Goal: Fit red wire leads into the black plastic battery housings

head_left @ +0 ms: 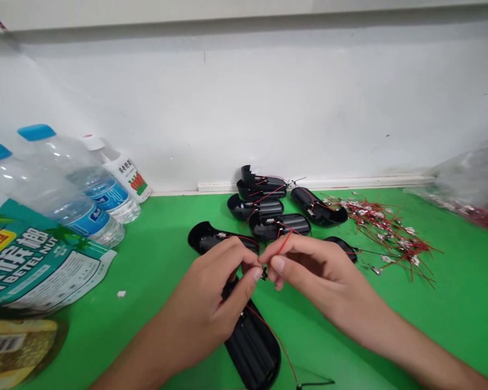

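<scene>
Two pinches meet at the centre: your left hand (211,295) is curled nearly shut, thumb and forefinger on a small dark part (264,274), and your right hand (315,271) is closed on a thin red wire (283,244) running into that same spot. The part is tiny and mostly hidden by your fingertips, so I can't tell how it meets the wire. Watch that junction: a sharp tug from the right could strain the wire, and a loosened pinch could drop the part onto the mat. Right under your left hand, a black battery holder (252,352) lies on the green mat (451,325), its red lead (270,338) trailing near, where your right forearm could snag it. Farther off, just beyond your hands, sits a cluster of black holders (268,222). To the right is a loose pile of red wires with metal tabs (390,238), easy to catch with a stray lead. Over on the left stand water bottles (52,184) beside a betel nut bag (36,260).
</scene>
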`<state>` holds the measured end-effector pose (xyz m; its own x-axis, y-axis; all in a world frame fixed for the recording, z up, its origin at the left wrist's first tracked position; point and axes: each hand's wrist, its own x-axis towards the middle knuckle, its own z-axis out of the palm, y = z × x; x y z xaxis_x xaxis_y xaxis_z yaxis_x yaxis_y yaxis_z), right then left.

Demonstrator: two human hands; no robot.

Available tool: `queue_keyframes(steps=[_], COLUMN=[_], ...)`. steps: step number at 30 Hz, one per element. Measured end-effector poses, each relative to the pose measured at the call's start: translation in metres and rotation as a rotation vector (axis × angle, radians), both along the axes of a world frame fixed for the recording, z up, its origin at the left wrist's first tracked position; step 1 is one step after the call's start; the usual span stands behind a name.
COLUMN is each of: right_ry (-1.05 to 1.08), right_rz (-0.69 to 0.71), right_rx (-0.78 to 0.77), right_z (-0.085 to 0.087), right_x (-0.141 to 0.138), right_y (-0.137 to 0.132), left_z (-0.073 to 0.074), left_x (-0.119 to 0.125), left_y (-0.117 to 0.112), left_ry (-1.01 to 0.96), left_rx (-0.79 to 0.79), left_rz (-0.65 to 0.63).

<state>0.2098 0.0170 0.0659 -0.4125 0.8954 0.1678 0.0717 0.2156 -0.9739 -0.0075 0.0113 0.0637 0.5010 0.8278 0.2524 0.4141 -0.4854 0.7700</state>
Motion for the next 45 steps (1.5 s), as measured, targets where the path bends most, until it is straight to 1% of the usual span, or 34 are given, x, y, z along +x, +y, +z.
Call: queue_keyframes(steps=[3, 5, 8, 11, 13, 15, 18, 21, 23, 27, 29, 31, 34, 35, 37, 39, 41, 42, 45], right_ry=[-0.146, -0.232, -0.292, -0.297, -0.308, -0.308, -0.288, -0.28, -0.293, -0.323, -0.295, -0.239, -0.231, -0.255, -0.291, -0.259, -0.194, -0.172, -0.158], right_rz=[-0.064, -0.04, 0.034, 0.11, 0.121, 0.094, 0.063, 0.043, 0.029, -0.03, -0.043, 0.033, 0.176, 0.19, 0.171, 0.149, 0.103, 0.082, 0.044], right_rx=[0.128, 0.156, 0.158, 0.123, 0.068, 0.023, -0.024, -0.071, -0.064, 0.051, 0.05, 0.009, -0.023, -0.025, -0.073, -0.133, -0.164, -0.164, -0.16], right_z=[-0.002, -0.003, -0.005, -0.007, -0.006, -0.005, -0.003, -0.003, -0.003, 0.001, 0.003, 0.002, -0.007, -0.012, -0.022, -0.031, -0.038, -0.041, -0.043], right_x=[-0.004, -0.004, -0.003, -0.002, -0.001, 0.0, 0.001, 0.002, 0.002, -0.001, -0.004, -0.009, -0.017, -0.02, -0.023, -0.025, -0.026, -0.026, -0.025], right_y=[-0.003, -0.004, -0.004, -0.005, -0.006, -0.007, -0.009, -0.011, -0.013, -0.022, -0.028, -0.035, -0.04, -0.041, -0.042, -0.045, -0.048, -0.05, -0.054], left_z=[-0.004, -0.006, -0.004, 0.002, 0.006, 0.005, -0.006, -0.023, -0.033, -0.046, -0.05, -0.054, -0.058, -0.06, -0.063, -0.068, -0.07, -0.07, -0.062], left_x=[-0.003, -0.004, -0.005, -0.012, -0.023, -0.037, -0.059, -0.075, -0.081, -0.078, -0.073, -0.067, -0.058, -0.055, -0.049, -0.043, -0.037, -0.035, -0.03], left_y=[0.0, 0.001, 0.002, 0.002, 0.0, -0.004, -0.015, -0.031, -0.044, -0.061, -0.064, -0.067, -0.075, -0.079, -0.088, -0.095, -0.098, -0.098, -0.088], left_ry=[0.047, 0.082, 0.154, 0.268, 0.344, 0.418, 0.52, 0.608, 0.626, 0.543, 0.474, 0.415, 0.349, 0.319, 0.222, 0.073, -0.031, -0.042, 0.035], left_rx=[0.011, 0.052, 0.123, 0.174, 0.186, 0.165, 0.123, 0.106, 0.112, 0.121, 0.129, 0.163, 0.158, 0.13, 0.058, 0.018, -0.012, -0.029, -0.081], left_rz=[-0.026, -0.061, -0.114, -0.139, -0.128, -0.129, -0.155, -0.056, 0.022, 0.044, 0.079, 0.159, 0.294, 0.344, 0.437, 0.499, 0.521, 0.518, 0.484])
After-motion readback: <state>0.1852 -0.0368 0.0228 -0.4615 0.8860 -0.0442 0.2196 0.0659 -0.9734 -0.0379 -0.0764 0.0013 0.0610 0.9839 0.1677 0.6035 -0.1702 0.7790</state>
